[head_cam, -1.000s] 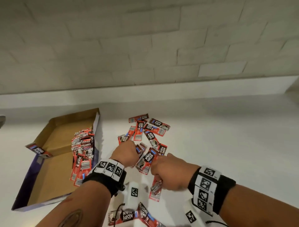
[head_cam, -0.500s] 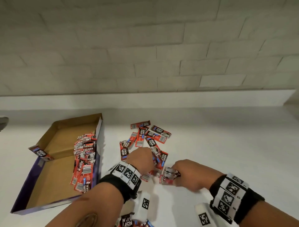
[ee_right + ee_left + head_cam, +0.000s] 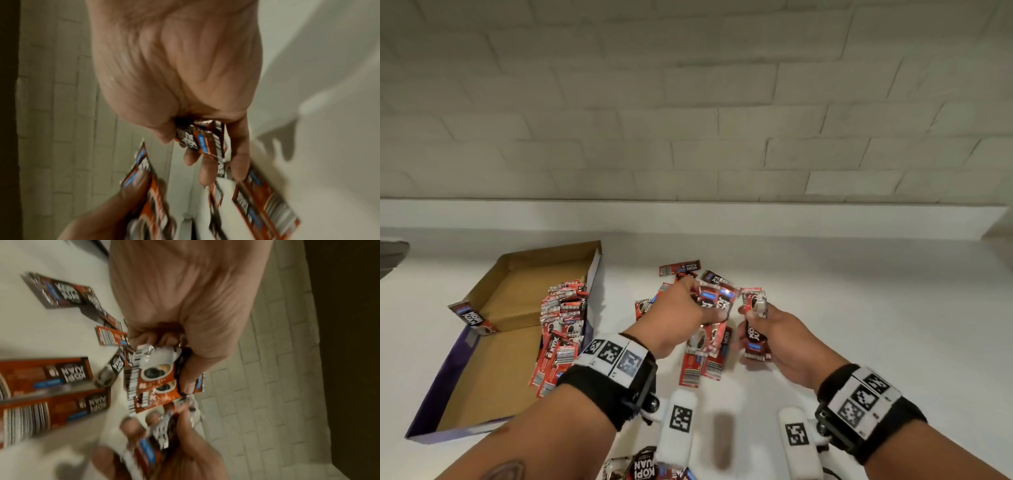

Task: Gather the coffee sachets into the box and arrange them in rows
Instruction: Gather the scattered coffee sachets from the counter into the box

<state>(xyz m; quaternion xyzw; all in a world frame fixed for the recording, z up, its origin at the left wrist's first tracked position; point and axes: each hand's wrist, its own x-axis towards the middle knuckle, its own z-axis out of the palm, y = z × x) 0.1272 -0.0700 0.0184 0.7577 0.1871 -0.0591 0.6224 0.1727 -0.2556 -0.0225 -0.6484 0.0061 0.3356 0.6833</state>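
The left hand (image 3: 674,318) grips some sachets (image 3: 717,301), the right hand (image 3: 787,346) holds another sachet (image 3: 755,329), above the white bench (image 3: 859,308); the box (image 3: 493,342) lies left.

Both forearms reach forward from the near edge, each wrist wrapped in a black band with checkered markers. The left hand (image 3: 677,320) is raised, fingers curled and thumb pressed down, pinching sachets. The right hand (image 3: 779,337), just to its right, curls its fingers round another small bunch.

White counter (image 3: 859,325) — open box (image 3: 493,370), loose coffee sachets (image 3: 702,363) on it.
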